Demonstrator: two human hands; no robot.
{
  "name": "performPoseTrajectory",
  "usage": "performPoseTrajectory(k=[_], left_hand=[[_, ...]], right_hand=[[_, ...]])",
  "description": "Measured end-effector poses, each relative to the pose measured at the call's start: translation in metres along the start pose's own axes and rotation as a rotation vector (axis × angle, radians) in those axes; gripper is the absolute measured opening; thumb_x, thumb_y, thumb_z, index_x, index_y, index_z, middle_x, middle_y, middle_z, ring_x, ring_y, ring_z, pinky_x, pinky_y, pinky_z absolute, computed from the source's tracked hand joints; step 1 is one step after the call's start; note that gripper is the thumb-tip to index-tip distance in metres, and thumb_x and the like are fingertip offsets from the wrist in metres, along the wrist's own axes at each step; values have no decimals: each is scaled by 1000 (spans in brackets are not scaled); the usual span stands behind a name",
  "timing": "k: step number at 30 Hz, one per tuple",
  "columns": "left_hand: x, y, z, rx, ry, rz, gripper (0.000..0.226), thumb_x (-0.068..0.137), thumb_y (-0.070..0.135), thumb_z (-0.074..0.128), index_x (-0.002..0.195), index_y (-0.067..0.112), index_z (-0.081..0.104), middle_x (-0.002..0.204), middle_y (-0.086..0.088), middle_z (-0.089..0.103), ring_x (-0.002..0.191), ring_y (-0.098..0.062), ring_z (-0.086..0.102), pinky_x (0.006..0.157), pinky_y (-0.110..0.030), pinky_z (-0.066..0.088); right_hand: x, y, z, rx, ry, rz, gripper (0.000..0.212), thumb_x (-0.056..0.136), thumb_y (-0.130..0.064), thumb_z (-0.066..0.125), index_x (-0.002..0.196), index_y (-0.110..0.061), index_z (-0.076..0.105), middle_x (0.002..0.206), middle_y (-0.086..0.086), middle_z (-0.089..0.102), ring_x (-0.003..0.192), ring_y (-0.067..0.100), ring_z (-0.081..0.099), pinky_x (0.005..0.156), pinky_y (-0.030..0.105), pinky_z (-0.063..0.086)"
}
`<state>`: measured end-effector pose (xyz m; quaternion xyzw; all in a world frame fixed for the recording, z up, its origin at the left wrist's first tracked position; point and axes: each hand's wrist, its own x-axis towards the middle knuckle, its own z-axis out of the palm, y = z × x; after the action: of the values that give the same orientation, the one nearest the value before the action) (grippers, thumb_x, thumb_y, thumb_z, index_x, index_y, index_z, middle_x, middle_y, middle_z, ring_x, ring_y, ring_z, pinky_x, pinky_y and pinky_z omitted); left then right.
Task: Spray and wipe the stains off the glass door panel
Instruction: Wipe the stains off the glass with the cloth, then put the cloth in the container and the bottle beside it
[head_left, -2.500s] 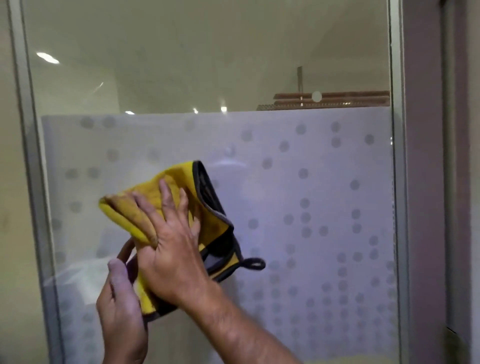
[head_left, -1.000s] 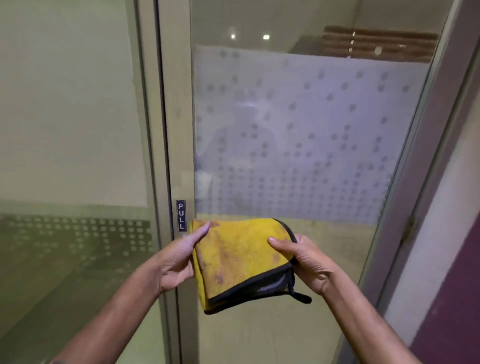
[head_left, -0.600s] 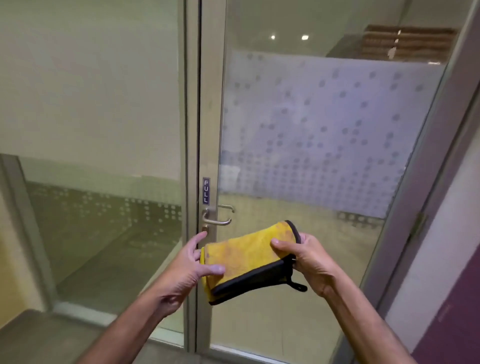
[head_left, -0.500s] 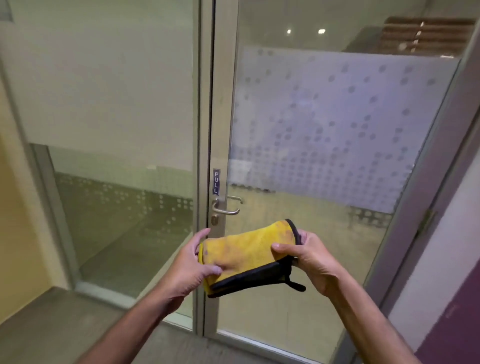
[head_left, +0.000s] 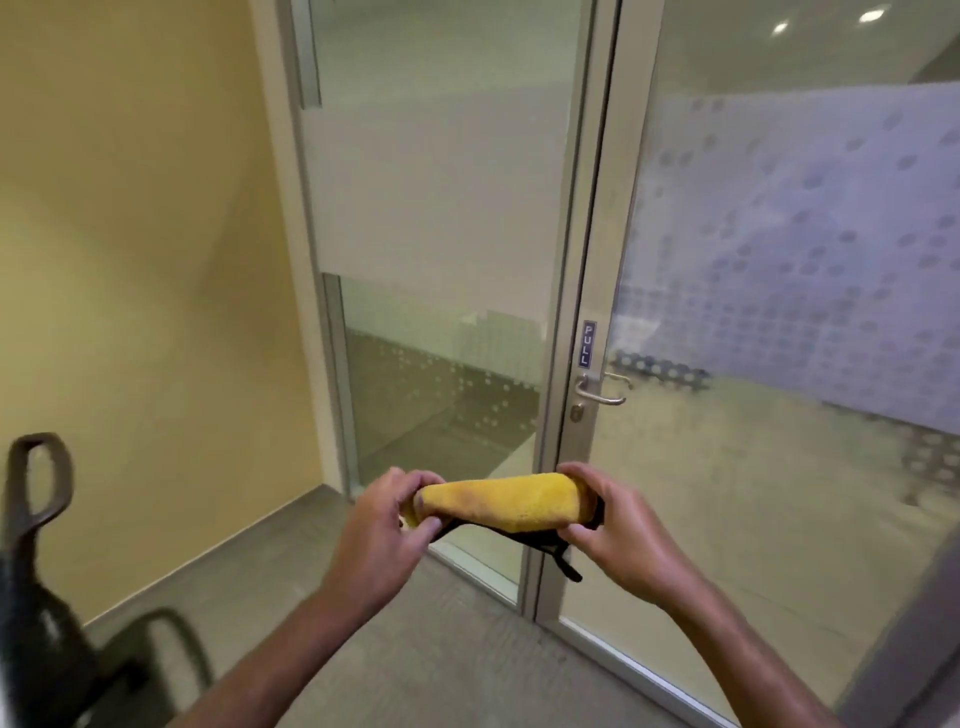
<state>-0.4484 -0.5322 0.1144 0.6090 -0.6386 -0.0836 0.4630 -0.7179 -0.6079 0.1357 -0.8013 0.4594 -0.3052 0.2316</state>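
A folded yellow cloth (head_left: 501, 501) with black trim is held level in front of me, well back from the glass. My left hand (head_left: 382, 535) pinches its left end and my right hand (head_left: 615, 525) grips its right end. A black loop of the trim hangs below. The glass door panel (head_left: 779, 322) stands to the right, with a frosted band of dots across its upper part and a hazy lower part. No spray bottle is in view.
The door's metal frame carries a PULL sign (head_left: 587, 344) and a lever handle (head_left: 602, 391). A fixed glass panel (head_left: 441, 260) stands left of it, then a yellow wall (head_left: 145, 260). A dark chair back (head_left: 36, 571) sits at lower left on grey floor.
The cloth has come off the glass and I have stepped back. Both hands have folded it narrower. My view has swung left, bringing the yellow wall and chair into sight.
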Motion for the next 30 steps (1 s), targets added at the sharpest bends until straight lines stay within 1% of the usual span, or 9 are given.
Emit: performPoseTrajectory(k=[4,6,9,11,13,17,22,25,30], left_hand=[[-49,-20,-58,117,175,35,40,78,12,82,109,33,69,88,8,56,76,-7,56,66,-29,49],[-74,-30,-87,122,235,14,43,77,5,83,112,27,72,89,14,55,75,-2,56,65,-29,50],[-115,-48,-134,115,328,10,43,79,-2,81,115,20,73,95,12,58,84,-4,60,69,-27,52],[-144,-60,-166,97,382,0,46,80,-5,80,118,21,72,101,5,61,92,-8,62,75,-22,51],[-176,-72,-199,82,434,-7,52,81,-7,78,119,27,70,108,11,60,99,-5,63,81,-11,47],[-240,-96,-259,109,531,-14,56,84,3,76,124,40,64,118,26,55,108,-2,61,87,-13,49],[-306,-118,-322,208,606,-13,61,81,-2,80,126,34,62,116,22,54,110,2,59,88,-9,48],[-334,-128,-355,242,662,-9,51,83,3,78,126,24,61,120,18,53,110,1,58,90,-9,49],[-365,-144,-394,325,730,-38,37,85,13,73,120,5,68,121,-7,61,108,-19,63,92,-22,56]], right_hand=[[-7,-45,55,-183,19,-63,25,92,-37,65,115,-40,55,99,-12,67,87,10,64,73,31,52],[-13,-69,88,-42,-34,-25,17,95,-38,61,108,-40,50,91,-9,68,75,15,70,64,41,59],[-25,-114,141,384,-152,73,15,100,-25,61,102,-36,51,95,3,70,64,21,77,47,37,60],[-37,-144,176,671,-215,148,16,101,-17,61,101,-32,55,106,14,71,78,27,79,56,42,64],[-49,-171,212,916,-288,206,18,101,-11,60,110,-26,58,117,20,70,96,28,78,71,43,65],[-77,-232,275,1211,-499,331,51,101,-15,58,145,-34,41,135,15,64,112,36,72,96,51,57],[-113,-308,335,1246,-661,392,66,91,-26,61,151,-34,35,139,22,61,110,46,71,103,58,51],[-128,-343,362,1229,-724,398,62,93,-27,60,150,-29,37,133,27,65,110,49,69,106,60,48],[-133,-377,387,1151,-876,355,62,86,-34,65,143,-25,43,122,21,73,110,45,71,94,50,59]])
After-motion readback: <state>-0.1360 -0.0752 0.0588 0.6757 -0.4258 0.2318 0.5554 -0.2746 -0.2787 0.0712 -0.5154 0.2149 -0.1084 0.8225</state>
